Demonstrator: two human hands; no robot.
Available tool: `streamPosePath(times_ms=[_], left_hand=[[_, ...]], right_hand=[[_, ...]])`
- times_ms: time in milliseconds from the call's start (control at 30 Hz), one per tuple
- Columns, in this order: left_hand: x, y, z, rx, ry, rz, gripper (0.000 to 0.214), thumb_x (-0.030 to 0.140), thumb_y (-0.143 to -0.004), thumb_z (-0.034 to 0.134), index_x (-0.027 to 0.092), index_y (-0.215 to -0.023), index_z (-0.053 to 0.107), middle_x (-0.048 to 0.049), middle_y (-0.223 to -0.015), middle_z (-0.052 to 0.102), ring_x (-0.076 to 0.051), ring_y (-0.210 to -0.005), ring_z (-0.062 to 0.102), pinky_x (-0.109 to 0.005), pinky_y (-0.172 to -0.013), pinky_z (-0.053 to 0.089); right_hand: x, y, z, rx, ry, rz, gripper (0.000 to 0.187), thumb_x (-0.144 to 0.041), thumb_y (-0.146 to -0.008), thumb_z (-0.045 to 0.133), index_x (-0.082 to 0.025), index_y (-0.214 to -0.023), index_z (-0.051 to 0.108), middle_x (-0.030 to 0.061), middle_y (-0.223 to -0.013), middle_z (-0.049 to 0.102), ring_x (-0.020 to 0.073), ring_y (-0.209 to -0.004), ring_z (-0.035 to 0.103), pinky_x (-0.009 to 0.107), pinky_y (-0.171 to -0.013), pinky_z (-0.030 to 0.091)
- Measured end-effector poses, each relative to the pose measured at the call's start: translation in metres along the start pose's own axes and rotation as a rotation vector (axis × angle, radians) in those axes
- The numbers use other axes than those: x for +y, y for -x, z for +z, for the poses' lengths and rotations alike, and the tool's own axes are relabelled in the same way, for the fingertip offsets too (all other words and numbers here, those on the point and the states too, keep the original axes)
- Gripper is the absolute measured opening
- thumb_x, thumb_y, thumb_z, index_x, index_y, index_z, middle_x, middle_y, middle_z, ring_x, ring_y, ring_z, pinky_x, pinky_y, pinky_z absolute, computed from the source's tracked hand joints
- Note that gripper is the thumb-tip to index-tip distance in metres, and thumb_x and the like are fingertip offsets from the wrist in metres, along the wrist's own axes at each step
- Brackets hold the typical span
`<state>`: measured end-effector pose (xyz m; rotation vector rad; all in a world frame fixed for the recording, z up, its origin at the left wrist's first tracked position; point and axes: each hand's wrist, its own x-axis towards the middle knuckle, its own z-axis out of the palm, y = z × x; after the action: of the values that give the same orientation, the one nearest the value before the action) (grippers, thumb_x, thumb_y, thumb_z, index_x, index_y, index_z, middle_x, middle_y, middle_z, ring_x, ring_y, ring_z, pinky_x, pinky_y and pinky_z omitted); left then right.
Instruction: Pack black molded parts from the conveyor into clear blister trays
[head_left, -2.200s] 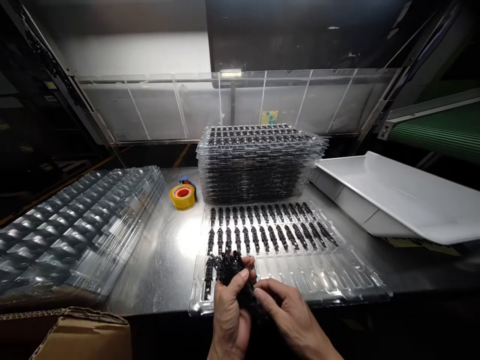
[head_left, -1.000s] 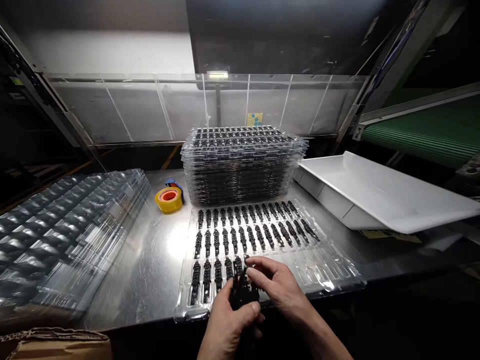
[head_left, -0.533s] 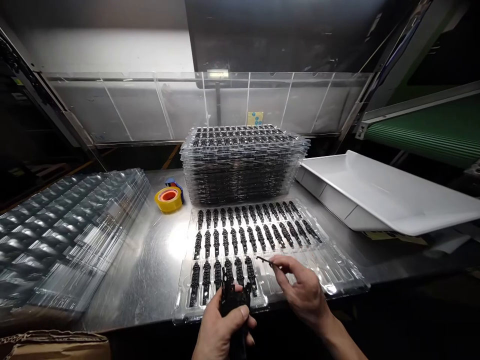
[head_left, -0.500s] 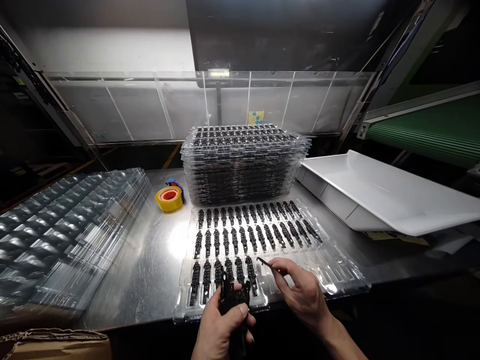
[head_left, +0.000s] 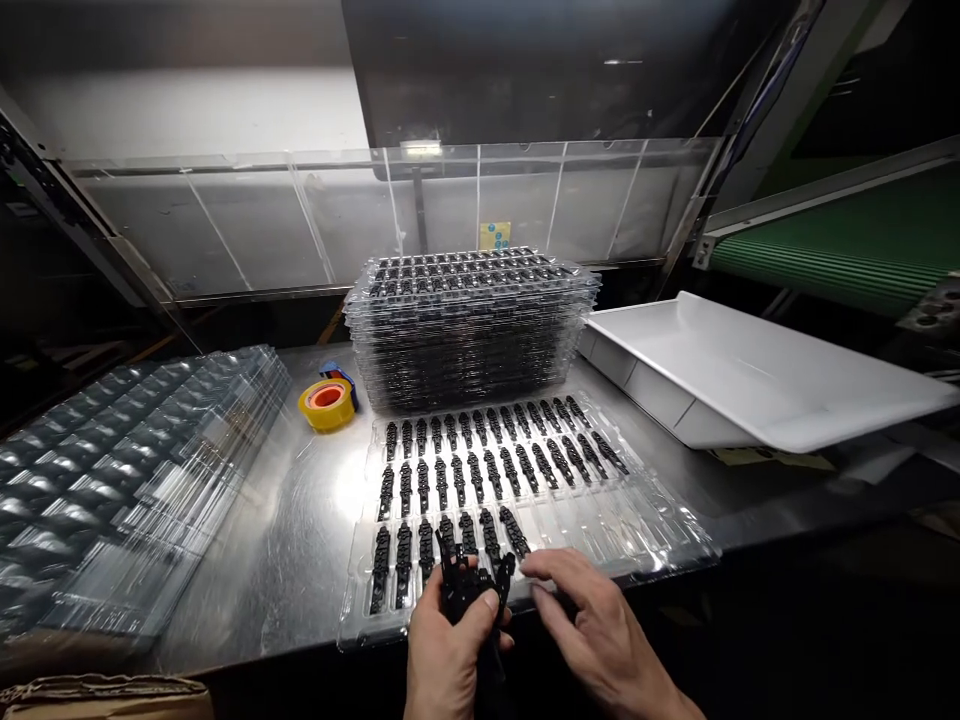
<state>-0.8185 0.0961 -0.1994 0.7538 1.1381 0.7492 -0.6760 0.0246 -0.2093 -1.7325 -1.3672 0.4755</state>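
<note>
My left hand (head_left: 454, 640), at the front edge of the table, is closed around a bunch of narrow black plastic parts (head_left: 466, 590). The bunch's upper ends stick out past the fingers and cover some of what lies behind. Just to the right, my right hand (head_left: 589, 620) has thumb and forefinger apart with nothing seen between them. Its forefinger tip is close to the lower end of a black part (head_left: 514, 530) lying tilted in the front row of the clear plastic tray (head_left: 600, 545). Similar parts fill the two rows behind; the front row's right side holds none.
Behind the tray rises a tall stack of filled clear trays (head_left: 465, 340). A yellow tape roll (head_left: 328, 405) lies left of it. Stacked clear trays (head_left: 150, 470) occupy the left. On the right are a white bin (head_left: 750, 370) and a green conveyor belt (head_left: 840, 260). A cardboard box (head_left: 105, 698) is at lower left.
The black part that was in my right hand now lies in the tray's front row, right of the others there. My right fingers have let go and come nearer my left hand. The view shifted slightly.
</note>
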Motion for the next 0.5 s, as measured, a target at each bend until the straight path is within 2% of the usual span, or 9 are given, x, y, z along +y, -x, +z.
streamPosePath(times_ms=[100, 200, 267, 333, 433, 500], left_hand=[[-0.009, 0.000, 0.004, 0.003, -0.115, 0.042, 0.056, 0.032, -0.060, 0.076, 0.011, -0.107, 0.052, -0.0034, -0.067, 0.064, -0.018, -0.055, 0.062, -0.028, -0.050, 0.053], [-0.021, -0.003, 0.004, 0.015, -0.259, 0.103, 0.058, 0.035, -0.060, 0.075, 0.010, -0.108, 0.054, -0.0079, -0.079, 0.067, -0.018, -0.056, 0.062, -0.029, -0.050, 0.053], [-0.026, -0.004, 0.003, 0.036, -0.276, 0.132, 0.059, 0.037, -0.057, 0.077, 0.011, -0.105, 0.057, -0.0094, -0.083, 0.068, -0.021, -0.063, 0.065, -0.029, -0.052, 0.054], [-0.024, -0.006, 0.001, 0.065, -0.231, 0.131, 0.056, 0.040, -0.056, 0.079, 0.012, -0.101, 0.060, -0.0079, -0.078, 0.068, -0.021, -0.065, 0.065, -0.028, -0.054, 0.054], [-0.010, -0.008, 0.002, 0.088, -0.185, 0.129, 0.052, 0.042, -0.059, 0.078, 0.015, -0.099, 0.059, -0.0048, -0.071, 0.067, -0.020, -0.060, 0.064, -0.029, -0.056, 0.052], [0.002, -0.011, 0.007, 0.094, -0.287, 0.194, 0.044, 0.040, -0.066, 0.072, 0.017, -0.100, 0.059, -0.0050, -0.077, 0.068, -0.021, -0.067, 0.064, -0.030, -0.060, 0.051]], right_hand=[[-0.007, 0.005, 0.003, -0.035, -0.246, 0.243, 0.022, -0.038, -0.089, 0.052, -0.023, -0.102, 0.063, 0.0038, -0.097, 0.064, 0.0178, -0.088, 0.060, 0.030, -0.080, 0.049], [-0.005, 0.004, 0.001, -0.085, -0.501, 0.406, 0.032, -0.047, -0.083, 0.061, -0.021, -0.101, 0.064, 0.0005, -0.080, 0.062, 0.0128, -0.068, 0.056, 0.024, -0.063, 0.046], [-0.001, 0.002, -0.004, -0.085, -0.587, 0.454, 0.033, -0.048, -0.080, 0.065, -0.018, -0.092, 0.063, -0.0021, -0.066, 0.056, 0.0095, -0.056, 0.050, 0.021, -0.053, 0.041], [0.003, 0.001, -0.011, -0.003, -0.595, 0.469, 0.034, -0.050, -0.078, 0.066, -0.017, -0.085, 0.062, -0.0030, -0.062, 0.053, 0.0087, -0.053, 0.048, 0.021, -0.049, 0.039], [0.011, -0.002, -0.024, 0.146, -0.537, 0.444, 0.036, -0.051, -0.077, 0.066, -0.018, -0.090, 0.061, -0.0014, -0.070, 0.055, 0.0114, -0.060, 0.051, 0.022, -0.052, 0.042], [0.014, -0.004, -0.033, 0.193, -0.443, 0.433, 0.036, -0.050, -0.078, 0.064, -0.020, -0.099, 0.062, -0.0012, -0.073, 0.055, 0.0125, -0.063, 0.051, 0.023, -0.054, 0.043]])
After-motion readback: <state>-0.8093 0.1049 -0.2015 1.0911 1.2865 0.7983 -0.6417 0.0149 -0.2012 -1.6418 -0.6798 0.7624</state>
